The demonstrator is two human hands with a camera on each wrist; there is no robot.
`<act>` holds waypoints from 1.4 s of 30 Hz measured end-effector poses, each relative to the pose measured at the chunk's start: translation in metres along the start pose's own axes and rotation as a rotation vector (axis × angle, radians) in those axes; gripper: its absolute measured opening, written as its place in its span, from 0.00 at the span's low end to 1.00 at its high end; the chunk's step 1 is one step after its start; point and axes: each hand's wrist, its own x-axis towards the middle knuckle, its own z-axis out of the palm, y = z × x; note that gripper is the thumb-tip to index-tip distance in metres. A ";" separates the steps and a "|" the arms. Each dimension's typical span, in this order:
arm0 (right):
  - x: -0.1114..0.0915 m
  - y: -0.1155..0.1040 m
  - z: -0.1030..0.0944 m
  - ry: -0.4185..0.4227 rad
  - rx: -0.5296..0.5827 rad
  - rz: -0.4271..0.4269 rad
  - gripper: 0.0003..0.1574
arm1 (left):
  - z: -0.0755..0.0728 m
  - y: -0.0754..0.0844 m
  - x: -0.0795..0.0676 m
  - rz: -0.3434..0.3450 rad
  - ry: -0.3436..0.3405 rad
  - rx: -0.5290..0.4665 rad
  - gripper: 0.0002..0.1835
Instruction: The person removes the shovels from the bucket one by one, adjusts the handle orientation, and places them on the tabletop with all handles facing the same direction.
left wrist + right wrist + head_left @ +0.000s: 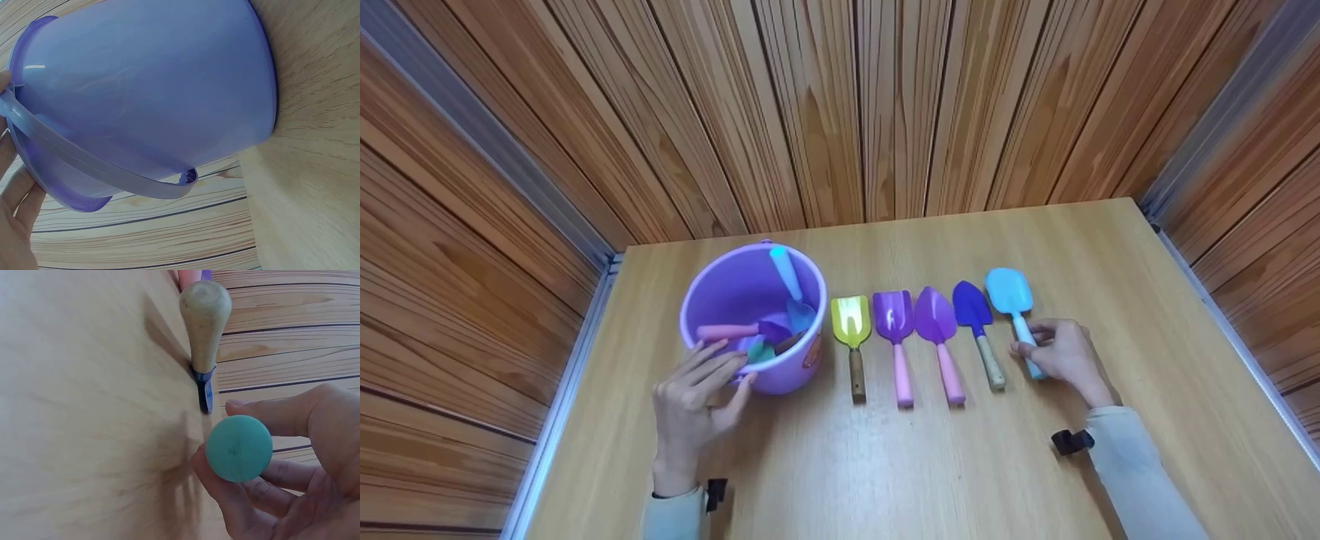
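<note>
In the head view my left hand (694,397) grips the near rim of a purple bucket (780,379), fingers over the edge and thumb outside. The left wrist view shows the bucket's side (152,95) with its handle (95,163) hanging down. Inside the bucket lie several small tools, among them a pink-handled shovel (727,331) and a blue-handled one (786,271). At the right end of a row of shovels, my right hand (1065,356) pinches the handle of a light blue toy shovel (1009,291); its round handle end (239,448) faces the right wrist camera.
Left of the light blue shovel lie a dark blue trowel (973,304), two pink-handled purple shovels (935,315) (893,315) and a yellow shovel (851,319) with a wooden handle. Wood-plank walls (840,112) enclose the wooden table (885,472) at the back and sides.
</note>
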 end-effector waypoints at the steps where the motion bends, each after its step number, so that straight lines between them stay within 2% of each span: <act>1: 0.000 0.001 0.000 -0.008 0.002 0.013 0.33 | 0.000 0.000 0.000 -0.001 0.000 0.002 0.17; 9: 0.001 0.001 -0.004 -0.044 0.001 0.063 0.35 | 0.000 -0.001 0.000 0.018 0.022 0.002 0.17; 15: 0.003 -0.002 -0.007 -0.080 0.000 0.110 0.35 | 0.000 0.000 0.000 -0.001 0.008 -0.008 0.17; 24: 0.005 -0.004 -0.009 -0.133 -0.028 0.136 0.37 | -0.001 0.001 -0.001 -0.005 0.011 -0.019 0.17; 33: 0.002 -0.004 -0.006 -0.140 -0.051 0.110 0.35 | 0.001 0.000 0.001 0.044 0.035 -0.015 0.17; 40: 0.001 -0.001 -0.006 -0.149 -0.076 0.082 0.37 | 0.001 0.000 0.000 0.045 0.038 0.012 0.18; 42: 0.000 -0.001 -0.006 -0.161 -0.076 0.098 0.38 | 0.001 0.000 -0.001 0.038 0.033 0.006 0.18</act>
